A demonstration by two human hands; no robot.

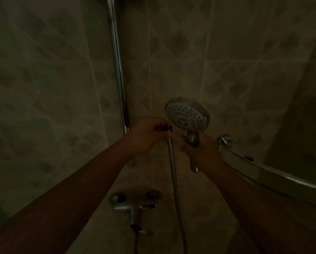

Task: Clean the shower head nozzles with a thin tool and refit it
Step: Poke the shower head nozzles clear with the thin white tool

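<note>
While the right hand (201,151) is gripping the shower head (187,116) by its handle, the left hand (149,133) is pinching the detached hose (173,173) end; seemingly refitting, the nut is needing alignment with the handle's base.

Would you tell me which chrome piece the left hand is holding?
The hose end, gripped by the left hand; the shower head is in the right hand.

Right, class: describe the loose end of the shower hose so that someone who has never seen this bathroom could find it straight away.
Start at the chrome mixer tap low on the tiled wall and follow the thin ribbed metal hose upward. Its top end is a dark nut pinched by the left hand, beside the round white-faced shower head held in the right hand. Unlike the fixed wall rail, it hangs free.
</note>
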